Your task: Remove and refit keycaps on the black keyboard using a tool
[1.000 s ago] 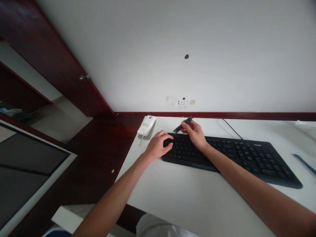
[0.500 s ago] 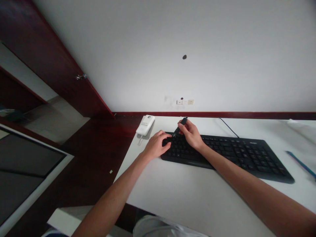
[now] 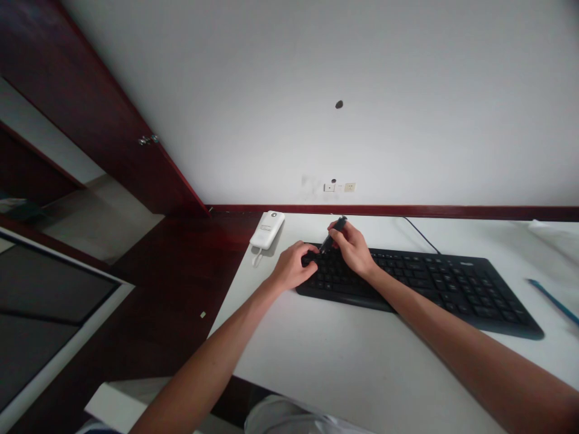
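Observation:
A black keyboard [image 3: 420, 277] lies on the white table, its left end under both hands. My right hand [image 3: 353, 247] is closed round a slim black pen-like tool [image 3: 332, 234], held at a slant. The tool's lower tip points down at the keys on the left part; whether it touches them I cannot tell. My left hand [image 3: 292, 265] rests at the keyboard's left end, thumb and index finger apart in a C shape beside the tip. Its other fingers are partly hidden.
A white box-shaped device with a strap loop [image 3: 268, 230] lies at the table's [image 3: 316, 349] back left corner. To the right are a blue stick-like item [image 3: 554, 300] and clear plastic [image 3: 556, 238]. A cable [image 3: 420, 234] runs from the keyboard's back edge.
The tool has tilted a little, its tip shifting slightly right. My left index finger and thumb have moved slightly right. The keyboard stays in nearly the same place.

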`<state>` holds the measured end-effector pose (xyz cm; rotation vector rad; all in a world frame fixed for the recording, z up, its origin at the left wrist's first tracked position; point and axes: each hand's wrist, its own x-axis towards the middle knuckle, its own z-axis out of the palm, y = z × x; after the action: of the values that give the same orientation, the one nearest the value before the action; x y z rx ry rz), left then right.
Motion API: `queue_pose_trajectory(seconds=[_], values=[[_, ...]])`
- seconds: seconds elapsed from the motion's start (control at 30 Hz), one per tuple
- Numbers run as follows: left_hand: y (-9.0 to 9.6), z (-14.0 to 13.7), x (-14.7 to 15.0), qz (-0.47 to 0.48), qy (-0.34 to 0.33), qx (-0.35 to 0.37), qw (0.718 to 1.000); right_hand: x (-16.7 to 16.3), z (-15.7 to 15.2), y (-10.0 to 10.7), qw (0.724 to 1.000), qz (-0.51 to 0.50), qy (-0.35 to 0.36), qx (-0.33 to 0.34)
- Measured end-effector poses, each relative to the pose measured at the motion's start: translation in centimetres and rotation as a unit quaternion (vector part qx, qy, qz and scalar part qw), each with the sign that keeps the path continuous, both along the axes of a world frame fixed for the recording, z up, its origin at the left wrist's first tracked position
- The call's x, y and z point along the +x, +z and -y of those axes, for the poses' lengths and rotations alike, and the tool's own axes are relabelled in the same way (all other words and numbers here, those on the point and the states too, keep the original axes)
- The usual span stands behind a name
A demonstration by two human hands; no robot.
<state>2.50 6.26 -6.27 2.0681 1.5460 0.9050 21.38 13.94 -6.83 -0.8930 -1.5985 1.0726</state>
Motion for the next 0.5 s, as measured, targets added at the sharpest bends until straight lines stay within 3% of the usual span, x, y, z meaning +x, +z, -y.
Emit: queue_pose_trajectory(seconds=[0.27,0.5], values=[[0.3,-0.8,-0.3,-0.003,0.003,-0.059,0.998,0.0,1.0,0.8,0.993,0.096,-0.008,0.068],[-0.3,-0.7,-0.7,0.067,0.011,-0.069,0.995,0.1,1.6,0.9,0.984,0.132,0.006,0.118]])
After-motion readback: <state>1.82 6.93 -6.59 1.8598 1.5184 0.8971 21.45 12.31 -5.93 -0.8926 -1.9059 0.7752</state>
